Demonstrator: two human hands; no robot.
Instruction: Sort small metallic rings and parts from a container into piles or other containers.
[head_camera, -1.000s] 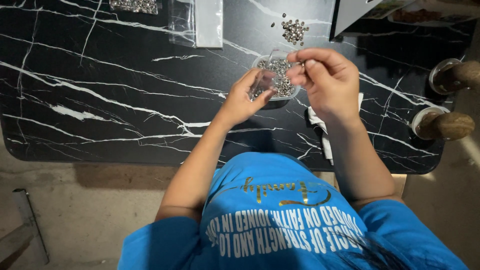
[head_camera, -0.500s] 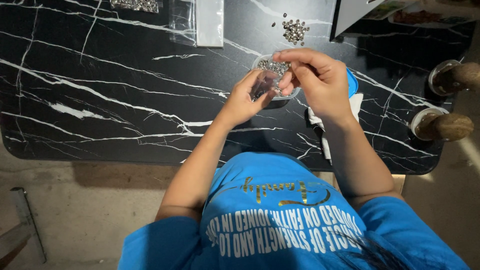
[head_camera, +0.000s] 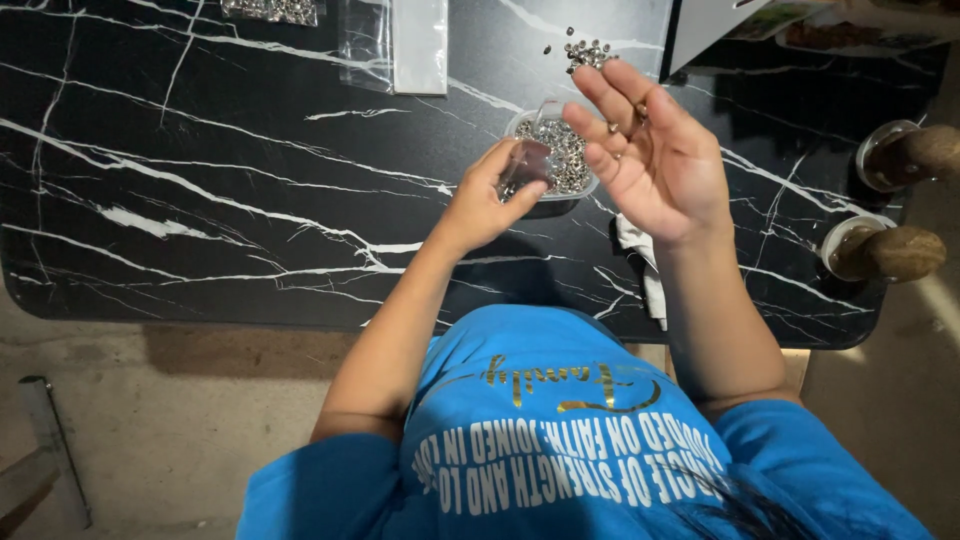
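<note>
Forearms rise from the lower centre of the frame toward its upper middle, coming out of a blue shirt (head_camera: 540, 440) with gold and white lettering. The left hand (head_camera: 490, 200) sits just left of centre, wrist bent slightly, fingers curled around the near edge of a clear plastic tub (head_camera: 555, 155); thumb and forefinger pinch its rim or a small clear piece there, and which of the two cannot be told. The tub is filled with small silver metal parts and is held just above the black marble tabletop (head_camera: 200, 180), in the upper middle of the frame.

The right hand (head_camera: 655, 165) is lifted to the right of the tub, palm turned up and toward the camera, fingers spread and loosely bent, not pinching anything. A few tiny metal pieces seem to lie on its fingers, though they are too small to be sure of.

Beyond the fingertips, near the top edge, lies a loose heap of silver parts (head_camera: 588, 50) on the tabletop. In the upper left lie clear plastic bags (head_camera: 400, 45). Two round wooden knobs (head_camera: 900, 200) stand at the right edge. A white strip (head_camera: 645, 270) lies under the right wrist.
</note>
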